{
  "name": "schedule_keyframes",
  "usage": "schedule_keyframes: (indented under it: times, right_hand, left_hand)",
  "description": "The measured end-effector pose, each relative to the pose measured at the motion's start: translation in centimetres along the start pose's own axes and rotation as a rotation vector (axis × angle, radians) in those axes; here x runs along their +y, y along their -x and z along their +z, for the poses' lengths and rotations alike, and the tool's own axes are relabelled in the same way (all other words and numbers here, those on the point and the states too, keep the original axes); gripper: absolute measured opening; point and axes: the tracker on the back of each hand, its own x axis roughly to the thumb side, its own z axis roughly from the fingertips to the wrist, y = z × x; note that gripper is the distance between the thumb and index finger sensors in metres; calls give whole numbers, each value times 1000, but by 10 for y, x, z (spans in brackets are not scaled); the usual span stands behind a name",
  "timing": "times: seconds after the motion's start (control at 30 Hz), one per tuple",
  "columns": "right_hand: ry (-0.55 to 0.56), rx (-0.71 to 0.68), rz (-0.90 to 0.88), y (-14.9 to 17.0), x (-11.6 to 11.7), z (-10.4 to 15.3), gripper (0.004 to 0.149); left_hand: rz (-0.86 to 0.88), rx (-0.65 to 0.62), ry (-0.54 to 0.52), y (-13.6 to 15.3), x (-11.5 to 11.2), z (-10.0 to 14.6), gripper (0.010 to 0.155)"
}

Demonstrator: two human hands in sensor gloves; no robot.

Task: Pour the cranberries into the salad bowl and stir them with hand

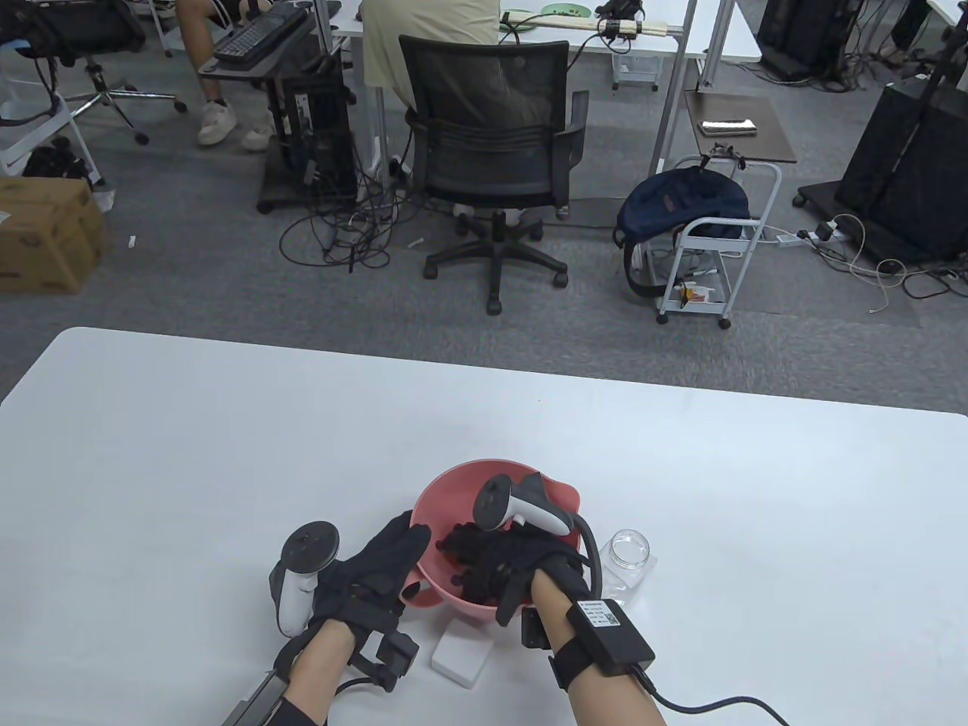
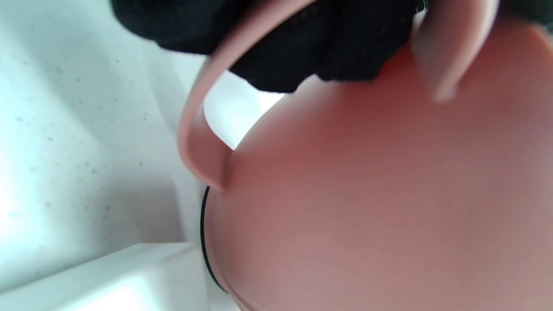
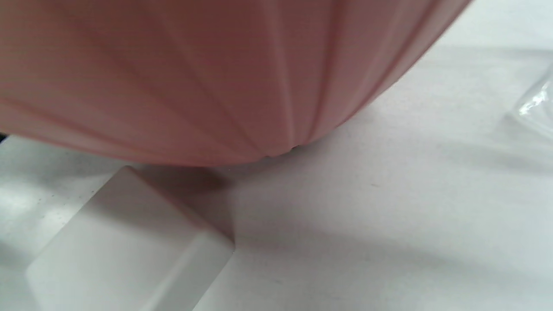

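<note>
Fingers of my gloved right hand (image 1: 503, 563) dip inside one pink plastic salad bowl (image 1: 446, 495) mid-table, grasp indiscernible, left hand (image 1: 370, 575) grips its handle, one clear glass jar (image 1: 629, 556) just beside, one white block (image 1: 461, 656) near.

One high camera, two close wrist cameras

The table view looks down and forward over the white table (image 1: 227, 423) toward the office; both wrist views sit very near the pink bowl's (image 1: 454, 499) outer wall, sharing it and the white block (image 3: 125, 242).
</note>
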Motion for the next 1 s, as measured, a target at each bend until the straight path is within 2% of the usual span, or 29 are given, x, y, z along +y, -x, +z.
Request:
schedule_keyframes:
  times: [0.27, 0.43, 1.0]
  right_hand:
    - [-4, 30, 3, 0, 1, 1, 71]
    - [-1, 39, 10, -1, 0, 1, 80]
    - [51, 126, 53, -1, -2, 4, 79]
  left_hand:
    - [0, 0, -3, 0, 0, 0, 83]
    - [-1, 0, -4, 0, 0, 0, 83]
    - [1, 1, -2, 0, 0, 0, 83]
